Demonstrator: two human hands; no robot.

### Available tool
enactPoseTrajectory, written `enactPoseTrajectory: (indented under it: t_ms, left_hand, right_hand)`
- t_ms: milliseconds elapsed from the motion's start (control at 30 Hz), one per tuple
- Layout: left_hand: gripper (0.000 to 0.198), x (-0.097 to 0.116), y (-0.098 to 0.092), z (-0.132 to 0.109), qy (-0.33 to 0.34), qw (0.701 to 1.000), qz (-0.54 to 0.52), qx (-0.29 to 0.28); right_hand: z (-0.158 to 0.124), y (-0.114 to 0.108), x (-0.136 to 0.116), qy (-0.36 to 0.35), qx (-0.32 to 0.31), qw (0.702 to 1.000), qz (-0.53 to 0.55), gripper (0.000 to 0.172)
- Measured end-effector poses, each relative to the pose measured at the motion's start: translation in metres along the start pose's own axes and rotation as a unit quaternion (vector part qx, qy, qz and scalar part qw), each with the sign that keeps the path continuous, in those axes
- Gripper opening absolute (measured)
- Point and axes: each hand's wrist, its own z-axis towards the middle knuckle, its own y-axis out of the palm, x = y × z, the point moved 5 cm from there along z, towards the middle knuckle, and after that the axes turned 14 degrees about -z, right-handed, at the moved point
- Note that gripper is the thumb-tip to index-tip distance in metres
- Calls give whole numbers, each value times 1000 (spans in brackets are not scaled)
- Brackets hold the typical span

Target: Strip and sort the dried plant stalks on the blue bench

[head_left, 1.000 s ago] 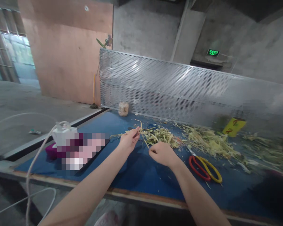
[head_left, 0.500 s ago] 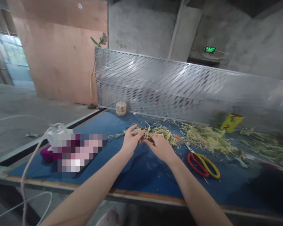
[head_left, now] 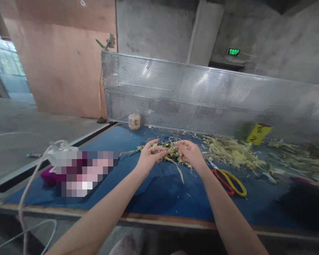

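Observation:
Pale green-yellow plant strands [head_left: 172, 150] lie in a loose bunch on the blue table top [head_left: 159, 202]. At the bunch's left side is my left hand [head_left: 148, 157], its thumb and fingers closed together on some strands. My right hand [head_left: 190, 153] is over the right side, fingers curled into a pinch; what they hold is too small to make out. One pale strip dangles between the hands toward me. Scissors with red and yellow handles [head_left: 235, 182] lie right of my right forearm, which partly covers the red handle.
More dried plant pieces [head_left: 234, 152] spread to the right, with a yellow box [head_left: 258, 134] behind them. A whitish jar-like object [head_left: 134, 121] stands by the perforated metal panel [head_left: 170, 92]. On the left are a magenta-and-white packet [head_left: 49, 176], a blurred pink item and a cable.
My right hand has moved right and slightly up, away from my left hand. A pale strip now shows between them. The view has shifted slightly.

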Motion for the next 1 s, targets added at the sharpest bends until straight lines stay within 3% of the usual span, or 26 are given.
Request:
enactPoseTrajectory:
  t_ms: [167,300,367,600,800,1000]
  left_hand:
    - [61,0,7,-4,-5,999,27,-24]
    - [61,-1,12,-7,-36,997,39,-48]
    - [61,-2,13,-7,-48,997,32,-49]
    - [70,0,6,-4,-16,999,16,-25]
    - [75,6,6,-3,47,997,51,-42]
    - [83,16,4,-4,67,997,44,7]
  right_hand:
    - [1,11,-1,-27,-46,998,39,30]
    - [2,2,1,-31,46,996,74,25]
    - [3,-1,1,-35,59,994,82,24]
    - [-2,19,0,-23,-125,990,60,24]
    - [-6,18,-2,-22,-146,989,27,19]
    - [-11,16,-5,-4,-208,978,29,28]
